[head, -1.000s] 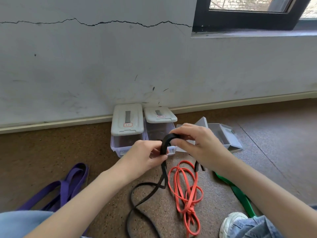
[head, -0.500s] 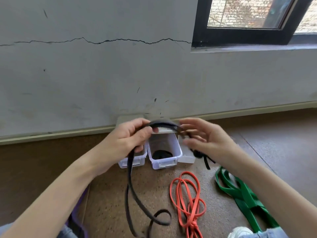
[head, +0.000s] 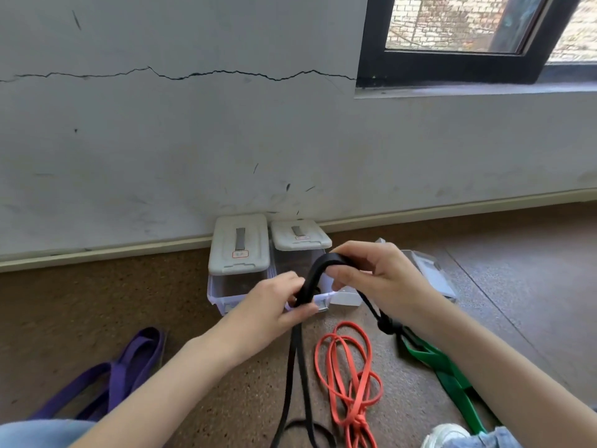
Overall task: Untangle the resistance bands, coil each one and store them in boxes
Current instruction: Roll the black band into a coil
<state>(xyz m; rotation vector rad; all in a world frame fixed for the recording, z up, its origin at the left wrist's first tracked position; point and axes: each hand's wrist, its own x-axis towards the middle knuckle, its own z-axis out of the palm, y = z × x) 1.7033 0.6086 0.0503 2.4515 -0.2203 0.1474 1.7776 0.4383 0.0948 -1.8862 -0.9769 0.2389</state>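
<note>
Black band (head: 292,367) runs up from the floor, long axis away from me, its near end cut off below. My left hand (head: 274,307) pinches it; my right hand (head: 378,279) grips its arched top. Boxes (head: 239,253) sit behind, partly hidden.

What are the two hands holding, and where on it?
Both grip the black band: left hand below its arched bend, right hand at the top.
</note>
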